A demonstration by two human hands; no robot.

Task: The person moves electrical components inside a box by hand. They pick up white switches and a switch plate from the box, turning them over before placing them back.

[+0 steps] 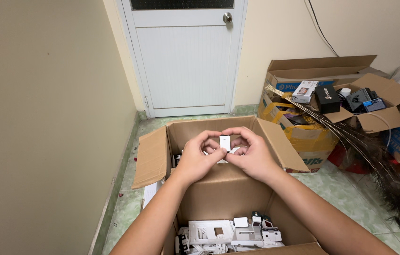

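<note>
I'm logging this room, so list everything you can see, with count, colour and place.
switch part: one, white, held between both hands over the open box
open box: one, brown, on the floor below the hands
white parts: many, white and black, in the box bottom
side boxes: several, brown, right, full of small items
feathers: a bundle, dark, right
door: one, white, shut, ahead
left hand: pinching the part
right hand: pinching the part

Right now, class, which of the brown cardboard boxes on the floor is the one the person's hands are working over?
The open brown cardboard box nearest the camera, holding white plastic parts; the others stand by the right wall.
</note>
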